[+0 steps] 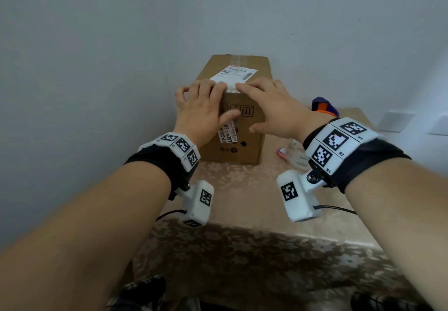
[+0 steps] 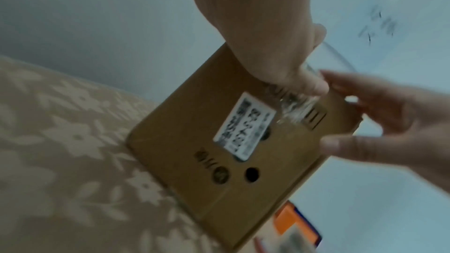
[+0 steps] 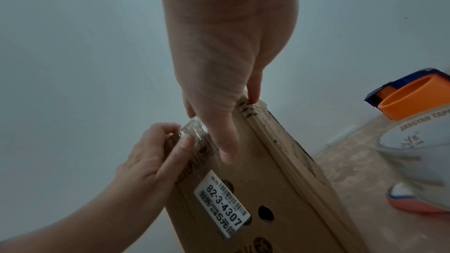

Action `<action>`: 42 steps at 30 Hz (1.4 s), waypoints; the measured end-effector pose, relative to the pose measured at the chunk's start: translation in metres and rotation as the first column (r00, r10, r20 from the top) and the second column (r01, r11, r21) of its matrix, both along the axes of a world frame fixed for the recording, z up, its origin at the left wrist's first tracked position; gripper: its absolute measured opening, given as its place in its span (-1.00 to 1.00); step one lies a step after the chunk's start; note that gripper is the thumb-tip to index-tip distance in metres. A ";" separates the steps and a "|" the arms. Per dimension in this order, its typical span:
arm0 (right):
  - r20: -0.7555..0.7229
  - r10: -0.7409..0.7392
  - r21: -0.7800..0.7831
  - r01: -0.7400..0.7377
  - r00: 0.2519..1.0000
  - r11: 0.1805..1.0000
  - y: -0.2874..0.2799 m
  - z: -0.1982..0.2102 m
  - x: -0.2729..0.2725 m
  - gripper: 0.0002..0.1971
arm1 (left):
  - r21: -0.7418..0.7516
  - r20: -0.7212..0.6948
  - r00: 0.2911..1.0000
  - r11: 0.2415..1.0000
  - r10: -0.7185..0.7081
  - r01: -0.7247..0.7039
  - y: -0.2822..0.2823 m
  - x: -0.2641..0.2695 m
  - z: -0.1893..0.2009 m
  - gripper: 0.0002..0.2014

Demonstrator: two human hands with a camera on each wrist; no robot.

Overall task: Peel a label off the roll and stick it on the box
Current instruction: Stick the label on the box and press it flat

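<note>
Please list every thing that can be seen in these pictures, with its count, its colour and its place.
cardboard box: one, brown, standing on the table against the wall
shipping label: one, white, on top of the box
small label: one, white with black print, on the box's front face
clear strip: one, transparent, over the box's top front edge
tape roll: one, clear with a white core, on the table right of the box
tape dispenser: one, blue and orange, behind the tape roll
table: one, beige floral cover
wall: one, pale grey
left hand: one, pressing the strip at the box's top edge
right hand: one, fingers flat on the box top
</note>
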State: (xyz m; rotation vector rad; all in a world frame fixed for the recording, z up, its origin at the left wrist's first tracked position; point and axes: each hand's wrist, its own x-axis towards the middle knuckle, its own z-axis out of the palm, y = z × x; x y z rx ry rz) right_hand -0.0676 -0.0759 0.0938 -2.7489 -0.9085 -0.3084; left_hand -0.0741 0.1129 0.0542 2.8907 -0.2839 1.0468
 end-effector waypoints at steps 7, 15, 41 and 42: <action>0.008 0.007 0.160 -0.008 1.000 0.987 -0.005 -0.009 0.002 -0.29 | -0.003 0.043 0.999 1.000 -0.002 0.002 -0.007 0.014 0.000 -0.33; 0.044 -0.001 0.244 -0.010 0.999 0.970 -0.001 -0.008 0.007 -0.45 | 0.161 0.004 1.000 0.987 0.001 -0.001 -0.009 0.009 0.001 -0.13; -0.030 -0.122 0.259 0.126 0.992 0.958 0.005 -0.011 0.008 -0.45 | -0.035 -0.403 0.896 0.981 -0.187 0.189 0.020 0.008 0.066 -0.66; -0.023 -0.117 0.267 0.119 0.993 0.956 0.009 -0.011 0.011 -0.45 | -0.023 -0.390 0.905 0.984 -0.171 0.176 0.026 0.011 0.066 -0.68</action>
